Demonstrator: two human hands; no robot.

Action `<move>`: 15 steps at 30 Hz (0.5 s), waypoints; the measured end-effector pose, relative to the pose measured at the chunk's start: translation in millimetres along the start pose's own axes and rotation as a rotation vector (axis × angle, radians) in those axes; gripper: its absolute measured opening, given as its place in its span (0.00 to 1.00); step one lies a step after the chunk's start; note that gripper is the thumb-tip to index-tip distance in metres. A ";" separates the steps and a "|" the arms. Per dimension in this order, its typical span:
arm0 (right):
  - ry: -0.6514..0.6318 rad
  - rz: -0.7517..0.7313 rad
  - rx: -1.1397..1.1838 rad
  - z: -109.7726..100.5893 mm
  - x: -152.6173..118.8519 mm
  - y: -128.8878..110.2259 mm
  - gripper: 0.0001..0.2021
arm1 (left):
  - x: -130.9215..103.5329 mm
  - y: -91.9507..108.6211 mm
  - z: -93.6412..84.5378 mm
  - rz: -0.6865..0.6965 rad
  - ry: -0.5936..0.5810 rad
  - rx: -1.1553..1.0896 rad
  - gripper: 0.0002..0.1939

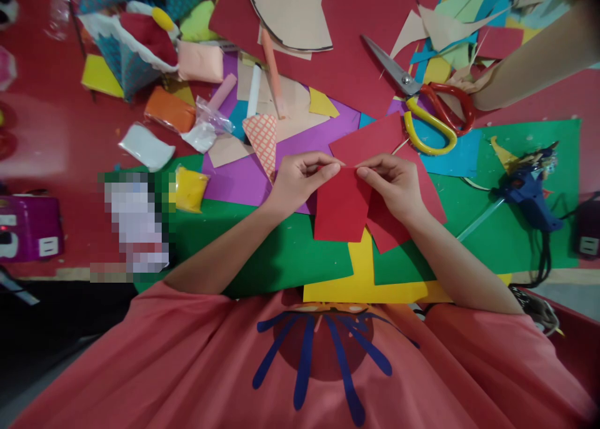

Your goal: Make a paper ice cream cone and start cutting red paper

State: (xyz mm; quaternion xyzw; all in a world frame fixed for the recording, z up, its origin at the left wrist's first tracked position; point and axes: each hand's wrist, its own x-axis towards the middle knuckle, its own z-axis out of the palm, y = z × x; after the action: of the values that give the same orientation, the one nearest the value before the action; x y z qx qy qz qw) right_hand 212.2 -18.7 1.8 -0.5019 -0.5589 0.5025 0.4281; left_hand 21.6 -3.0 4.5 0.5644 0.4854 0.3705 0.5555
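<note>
Between my two hands is a small rectangular piece of red craft foam (341, 207), its far edge pinched at both corners. My left hand (302, 179) grips the left corner between thumb and fingers. The right corner is in the closed fingertips of my right hand (392, 182). Under it lies a larger red sheet (424, 197), partly covered by my right hand and wrist. Just beyond my right hand rest scissors (412, 88) with one red and one yellow handle loop. A small cone with an orange lattice pattern (262, 141) lies beside my left hand.
A blue glue gun (527, 191) with a clear glue stick lies at the right on a green sheet (276, 247). Clay packets (190, 188), markers (254, 91) and a teal cone (134, 60) sit at the left. Foam scraps (450, 32) and a beige roll (539, 57) are at upper right.
</note>
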 end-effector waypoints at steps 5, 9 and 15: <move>0.018 -0.014 0.016 -0.9 1.6 1.8 0.11 | 1.2 -0.8 -1.9 -0.013 0.017 -0.025 0.15; 0.025 -0.003 0.003 -1.3 2.0 2.8 0.12 | 2.0 -1.9 -2.5 -0.017 0.010 0.015 0.17; -0.061 0.005 -0.041 -2.1 1.7 -0.7 0.09 | 0.6 -2.2 -0.8 0.007 -0.004 0.008 0.17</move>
State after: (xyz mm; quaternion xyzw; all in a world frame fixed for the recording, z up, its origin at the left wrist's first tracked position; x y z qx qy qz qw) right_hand 213.9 -16.7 2.7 -0.4964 -0.5807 0.5071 0.3991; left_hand 20.7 -2.4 2.3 0.5689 0.4838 0.3695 0.5530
